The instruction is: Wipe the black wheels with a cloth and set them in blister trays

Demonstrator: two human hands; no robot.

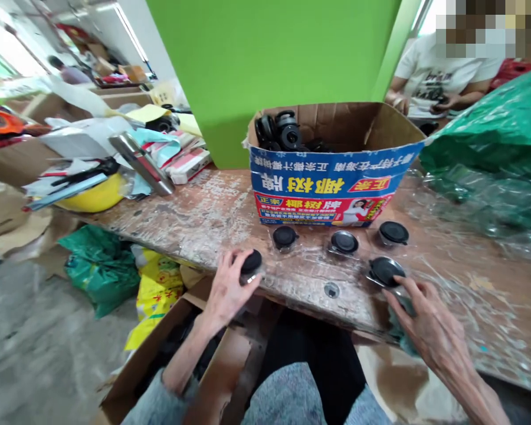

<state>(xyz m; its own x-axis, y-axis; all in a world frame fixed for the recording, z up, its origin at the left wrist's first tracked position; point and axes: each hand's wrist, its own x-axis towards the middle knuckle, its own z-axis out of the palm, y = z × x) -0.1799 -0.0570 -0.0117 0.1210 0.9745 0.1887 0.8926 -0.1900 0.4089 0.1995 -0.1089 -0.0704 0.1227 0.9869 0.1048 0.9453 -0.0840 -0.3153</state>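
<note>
My left hand (232, 283) is closed around a black round part in a clear plastic shell (251, 262), at the table's front edge. Thumb and fingers of my right hand (431, 316) pinch the near edge of another black round part in a clear shell (387, 271). Beneath that hand is a grey-green, cloth-like piece (405, 324), partly hidden. Between the hands and the box sit three similar parts in clear shells: a left one (285, 237), a middle one (344, 242) and a right one (393, 232).
A blue printed cardboard box (323, 183) with black round parts stands against a green panel (283, 53). Clear plastic and a green bag (495, 141) lie at right. Clutter fills the left. An open carton (159, 360) stands below. A person (442, 77) sits across.
</note>
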